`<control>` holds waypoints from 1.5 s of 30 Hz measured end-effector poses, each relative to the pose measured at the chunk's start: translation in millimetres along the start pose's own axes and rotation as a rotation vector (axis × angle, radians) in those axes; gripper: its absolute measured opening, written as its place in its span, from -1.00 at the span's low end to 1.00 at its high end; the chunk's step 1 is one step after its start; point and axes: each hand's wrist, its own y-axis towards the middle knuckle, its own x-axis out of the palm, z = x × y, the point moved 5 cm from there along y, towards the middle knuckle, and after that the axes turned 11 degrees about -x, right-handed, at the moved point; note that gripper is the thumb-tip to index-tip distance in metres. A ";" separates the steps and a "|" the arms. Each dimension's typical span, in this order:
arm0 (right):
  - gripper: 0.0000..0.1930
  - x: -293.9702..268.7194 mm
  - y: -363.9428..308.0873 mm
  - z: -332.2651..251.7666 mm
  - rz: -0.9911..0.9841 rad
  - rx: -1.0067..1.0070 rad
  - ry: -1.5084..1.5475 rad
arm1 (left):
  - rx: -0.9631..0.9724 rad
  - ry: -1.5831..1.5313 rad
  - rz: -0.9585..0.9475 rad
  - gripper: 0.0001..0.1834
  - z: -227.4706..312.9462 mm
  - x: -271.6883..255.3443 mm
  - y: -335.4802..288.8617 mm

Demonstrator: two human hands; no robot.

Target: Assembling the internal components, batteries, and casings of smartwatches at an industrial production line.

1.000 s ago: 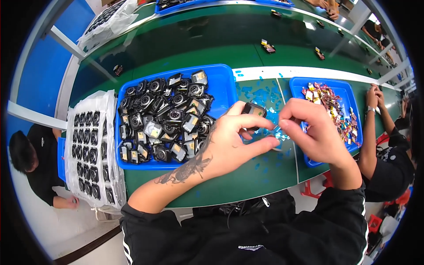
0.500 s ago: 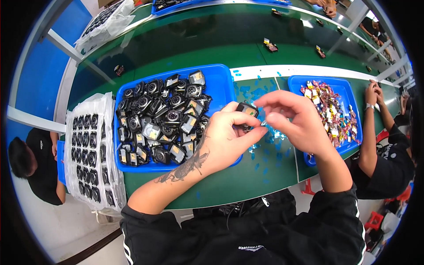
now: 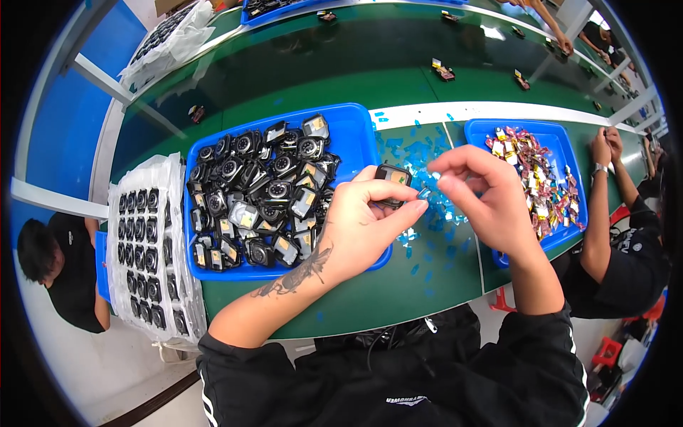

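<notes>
Small black module (image 3: 393, 178) sat pinched in the left hand (image 3: 363, 220), fingers clamped on it, above the green worktop (image 3: 398, 285) just right of the blue tray (image 3: 356, 139) of black parts. Right hand (image 3: 484, 196) fingers pinched what looked like a blue film tab (image 3: 424, 192) beside the module; loose blue scraps (image 3: 416, 153) lay underneath.

A: Where is there open room on the green table (image 3: 370, 292)?

B: Along the lower centre of the frame, bare green surface below both hands, and a wide band across the upper centre.

A: What blocks the way?

B: The blue tray of black parts (image 3: 352, 135) fills the centre left, the bagged stack of trays (image 3: 146, 249) the far left, and a second blue tray (image 3: 551, 135) the right. Blue film scraps (image 3: 416, 153) litter the gap between the trays.
</notes>
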 end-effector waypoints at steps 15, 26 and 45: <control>-0.83 22.5 -3.2 -25.9 -0.053 -0.453 -0.460 | 0.030 -0.044 0.043 -0.87 -0.6 3.5 -1.8; -0.72 2.3 -6.0 4.9 -0.233 -0.218 -0.513 | -0.018 -0.154 0.037 -0.86 1.3 -3.1 0.5; -0.84 22.9 -30.4 -8.1 0.208 0.143 0.329 | 0.155 -0.061 0.011 -0.55 10.9 -1.8 -3.7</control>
